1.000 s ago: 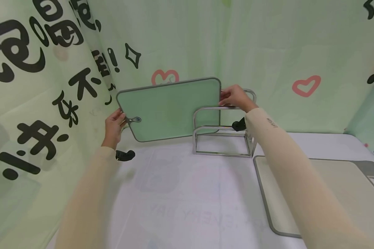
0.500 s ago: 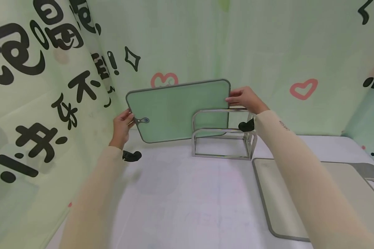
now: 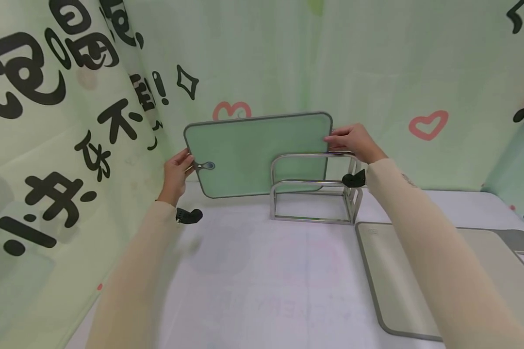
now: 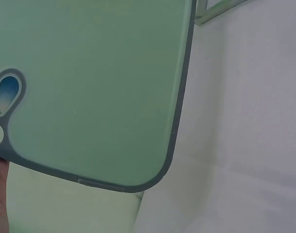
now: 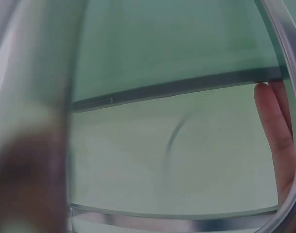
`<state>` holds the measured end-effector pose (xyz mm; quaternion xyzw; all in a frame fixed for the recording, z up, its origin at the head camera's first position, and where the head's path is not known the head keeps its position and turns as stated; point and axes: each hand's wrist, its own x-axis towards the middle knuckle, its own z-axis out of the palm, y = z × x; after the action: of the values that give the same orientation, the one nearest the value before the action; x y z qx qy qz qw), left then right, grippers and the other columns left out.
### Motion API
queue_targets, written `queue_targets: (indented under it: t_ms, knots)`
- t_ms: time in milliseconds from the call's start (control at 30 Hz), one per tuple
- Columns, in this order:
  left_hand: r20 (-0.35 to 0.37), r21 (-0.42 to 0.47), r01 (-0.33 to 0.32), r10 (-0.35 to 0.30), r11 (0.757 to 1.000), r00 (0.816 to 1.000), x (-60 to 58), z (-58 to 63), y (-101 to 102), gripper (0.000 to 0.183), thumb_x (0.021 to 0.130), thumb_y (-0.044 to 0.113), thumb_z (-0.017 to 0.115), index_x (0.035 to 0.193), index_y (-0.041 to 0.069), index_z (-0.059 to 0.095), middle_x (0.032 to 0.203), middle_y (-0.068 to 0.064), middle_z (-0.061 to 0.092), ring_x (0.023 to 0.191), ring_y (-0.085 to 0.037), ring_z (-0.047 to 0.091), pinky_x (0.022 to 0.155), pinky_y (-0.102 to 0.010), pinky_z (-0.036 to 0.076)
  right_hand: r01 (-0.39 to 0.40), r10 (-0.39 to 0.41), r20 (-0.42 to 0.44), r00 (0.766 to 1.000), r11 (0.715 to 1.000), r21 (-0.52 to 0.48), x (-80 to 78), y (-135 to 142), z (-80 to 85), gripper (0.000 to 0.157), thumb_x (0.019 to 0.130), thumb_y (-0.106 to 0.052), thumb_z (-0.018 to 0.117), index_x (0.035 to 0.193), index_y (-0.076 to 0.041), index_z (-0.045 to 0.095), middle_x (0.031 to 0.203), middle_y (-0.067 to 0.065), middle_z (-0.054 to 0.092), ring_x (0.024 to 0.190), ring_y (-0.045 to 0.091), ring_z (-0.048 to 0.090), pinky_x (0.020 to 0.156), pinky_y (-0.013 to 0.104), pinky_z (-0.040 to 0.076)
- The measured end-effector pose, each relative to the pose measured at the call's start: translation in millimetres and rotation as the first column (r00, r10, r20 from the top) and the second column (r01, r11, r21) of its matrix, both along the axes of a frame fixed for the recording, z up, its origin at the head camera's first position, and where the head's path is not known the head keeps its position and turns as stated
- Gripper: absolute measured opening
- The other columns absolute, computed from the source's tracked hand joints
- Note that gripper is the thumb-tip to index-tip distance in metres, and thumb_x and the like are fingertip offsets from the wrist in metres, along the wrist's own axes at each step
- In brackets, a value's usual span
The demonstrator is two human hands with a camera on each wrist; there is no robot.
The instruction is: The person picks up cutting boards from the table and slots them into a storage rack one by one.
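Your left hand (image 3: 176, 175) is gripping the green board (image 3: 240, 155) at its left, your right hand (image 3: 356, 142) pinching its right edge; the board is slanting, partly behind the metal rack's near bars (image 3: 307, 182).

On my feed, the green, grey-rimmed rectangular board (image 3: 249, 155) has shifted toward the white bench (image 3: 244, 291)'s right edge, farther across the silver metal rack (image 3: 305, 183), more level; left grip (image 3: 175, 177) and right grip (image 3: 353, 143) followed.

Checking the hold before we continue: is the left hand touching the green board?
Touching: the head view shows the left hand pinching the green board at its left edge.
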<state>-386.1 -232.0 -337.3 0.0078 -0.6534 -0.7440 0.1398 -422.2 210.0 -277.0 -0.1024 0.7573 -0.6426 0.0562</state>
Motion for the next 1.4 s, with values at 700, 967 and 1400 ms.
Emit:
queue_targets:
  t_ms: [700,967,1400]
  knots:
    - [0.017,-0.006,0.051,-0.051,0.999,0.999,-10.8,3.9,27.6,0.042,0.094,0.01,0.054,0.135,0.0,0.048,0.089,0.012,0.061,0.084,0.0,0.062,0.106,-0.04,0.04,0.09,-0.089,-0.07,0.994,0.996,0.009,12.3,32.3,-5.3,0.018,0.084,-0.012,0.07,0.071,-0.025,0.07,0.068,-0.013,0.07,0.065,0.002,0.069,0.066,0.014,0.054]
    - [0.026,0.007,0.061,-0.061,0.998,0.998,-13.7,3.0,40.4,0.041,0.095,0.009,0.052,0.135,0.0,0.049,0.089,0.011,0.06,0.083,0.0,0.061,0.105,-0.038,0.041,0.096,-0.093,-0.089,0.992,0.995,0.028,15.3,44.9,-5.9,0.016,0.084,-0.015,0.07,0.073,-0.026,0.07,0.072,-0.013,0.071,0.068,0.003,0.069,0.067,0.016,0.055]
    - [0.029,-0.009,0.079,-0.079,0.997,0.996,-15.5,2.8,54.2,0.04,0.095,0.01,0.053,0.134,0.003,0.05,0.091,0.01,0.061,0.087,-0.002,0.063,0.104,-0.037,0.042,0.118,-0.112,-0.088,0.99,0.992,0.055,18.8,59.9,-3.7,0.004,0.082,-0.021,0.071,0.081,-0.025,0.072,0.074,-0.012,0.071,0.069,0.005,0.07,0.069,0.015,0.055]
